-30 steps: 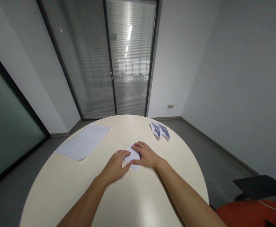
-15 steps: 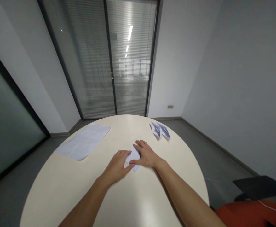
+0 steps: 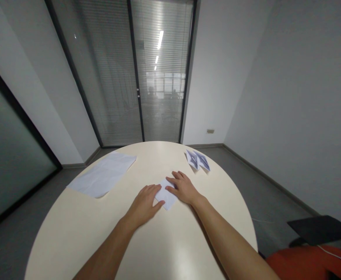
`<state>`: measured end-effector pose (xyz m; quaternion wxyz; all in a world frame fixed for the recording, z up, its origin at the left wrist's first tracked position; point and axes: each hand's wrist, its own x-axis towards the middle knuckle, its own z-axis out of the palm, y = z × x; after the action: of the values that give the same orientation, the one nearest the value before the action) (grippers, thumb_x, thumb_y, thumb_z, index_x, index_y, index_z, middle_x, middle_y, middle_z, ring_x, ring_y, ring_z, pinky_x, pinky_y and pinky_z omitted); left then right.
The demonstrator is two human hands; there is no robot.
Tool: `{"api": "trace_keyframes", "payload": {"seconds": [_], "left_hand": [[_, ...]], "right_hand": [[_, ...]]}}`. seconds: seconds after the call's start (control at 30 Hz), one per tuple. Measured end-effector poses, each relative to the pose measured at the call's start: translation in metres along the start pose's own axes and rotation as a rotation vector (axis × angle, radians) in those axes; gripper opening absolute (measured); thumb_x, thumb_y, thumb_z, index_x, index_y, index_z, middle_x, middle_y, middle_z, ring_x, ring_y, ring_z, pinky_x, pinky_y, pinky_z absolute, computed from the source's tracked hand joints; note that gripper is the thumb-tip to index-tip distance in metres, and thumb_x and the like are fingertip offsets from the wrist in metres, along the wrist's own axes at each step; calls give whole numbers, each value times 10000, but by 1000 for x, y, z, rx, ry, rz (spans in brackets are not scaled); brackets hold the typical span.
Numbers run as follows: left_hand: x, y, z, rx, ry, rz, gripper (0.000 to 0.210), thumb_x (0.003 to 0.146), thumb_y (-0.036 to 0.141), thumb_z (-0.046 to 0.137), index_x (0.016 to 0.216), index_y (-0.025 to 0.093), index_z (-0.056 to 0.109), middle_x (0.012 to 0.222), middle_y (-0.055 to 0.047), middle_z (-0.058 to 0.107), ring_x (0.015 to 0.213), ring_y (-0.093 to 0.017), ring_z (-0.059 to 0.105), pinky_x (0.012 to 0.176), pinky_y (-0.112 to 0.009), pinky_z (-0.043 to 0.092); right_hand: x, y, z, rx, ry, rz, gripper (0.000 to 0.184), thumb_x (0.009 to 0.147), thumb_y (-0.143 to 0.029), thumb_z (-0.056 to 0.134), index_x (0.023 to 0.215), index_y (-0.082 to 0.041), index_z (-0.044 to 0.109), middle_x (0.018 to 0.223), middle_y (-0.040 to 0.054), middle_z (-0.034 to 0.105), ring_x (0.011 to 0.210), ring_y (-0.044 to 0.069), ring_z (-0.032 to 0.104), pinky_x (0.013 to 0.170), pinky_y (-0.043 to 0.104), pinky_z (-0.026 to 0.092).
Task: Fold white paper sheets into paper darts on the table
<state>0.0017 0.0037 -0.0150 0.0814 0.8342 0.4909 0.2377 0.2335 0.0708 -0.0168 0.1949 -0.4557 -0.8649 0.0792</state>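
- Since the earlier frame, the right hand [image 3: 185, 189] is shifting slightly toward the far side of the round table [image 3: 159, 241]; its thumb, earlier close beside the left thumb, is now standing apart from it.
- Consequently, more of the small white paper [image 3: 167, 194] is showing, its right corner included. In this inspector's judgement, the hands are steadying and flattening it rather than pinching it.
- The paper is lying around the table's middle, between both hands, with one corner pointing to the table's near side. Creases are not showing clearly enough to confirm.
- The left hand [image 3: 144, 201] is resting at the paper's left edge, thumb and fingers spreading wide. It is hardly changing position.
- The right hand is touching the paper's right side, thumb and fingers also standing apart; how hard it is pressing cannot be told.
- A large white sheet [image 3: 103, 177] is lying at the table's far left.
- Two folded paper pieces, a left one [image 3: 192, 159] and a right one [image 3: 203, 160], are sitting close together at the table's far right.
- A red chair [image 3: 296, 262] is standing to the table's right.
- Glass panels with blinds [image 3: 112, 77] are rising beyond the table's far edge.
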Motion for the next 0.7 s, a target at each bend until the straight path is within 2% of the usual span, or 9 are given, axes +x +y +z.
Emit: {"api": "trace_keyframes", "payload": {"seconds": [0.2, 0.37, 0.47, 0.57, 0.7], "left_hand": [[1, 7, -6, 89, -117, -90, 537, 991, 412, 529, 1470, 170, 517, 1556, -123, 504, 1484, -298, 409, 1242, -524, 286], [2, 11, -11, 175, -119, -153, 505, 1007, 397, 480, 1454, 169, 542, 1568, -121, 486, 1505, -317, 368, 1237, -550, 279], [2, 9, -11, 214, -110, -189, 507, 1018, 388, 446, 1462, 160, 535, 1587, -136, 453, 1516, -319, 344, 1234, -544, 282], [2, 5, -11, 220, -146, -178, 525, 1029, 383, 417, 1489, 149, 510, 1611, -148, 410, 1533, -314, 305, 1240, -522, 276], [1, 2, -11, 180, -168, -137, 501, 1029, 375, 431, 1491, 202, 521, 1627, -153, 372, 1535, -306, 295, 1229, -518, 293]], "right_hand": [[-1, -1, -1, -30, -5, -3, 470, 1055, -446, 419, 1466, -266, 557, 1537, 133, 506, 1461, 313, 392, 1201, 558, 267], [1, -8, -10, -29, -14, -33, 399, 1049, -303, 408, 1366, -244, 642, 1496, 117, 556, 1423, 282, 446, 1204, 522, 298], [0, -13, -14, -14, -81, -24, 443, 1047, -341, 408, 1436, -219, 580, 1559, 115, 493, 1475, 322, 375, 1202, 553, 292], [-3, -19, -16, -16, -143, 71, 531, 1050, -417, 388, 1542, -225, 452, 1646, 113, 357, 1532, 385, 243, 1193, 634, 245], [-4, -20, -17, -48, -118, 121, 492, 1053, -419, 386, 1502, -260, 510, 1658, 104, 334, 1535, 386, 237, 1192, 645, 225]]}}
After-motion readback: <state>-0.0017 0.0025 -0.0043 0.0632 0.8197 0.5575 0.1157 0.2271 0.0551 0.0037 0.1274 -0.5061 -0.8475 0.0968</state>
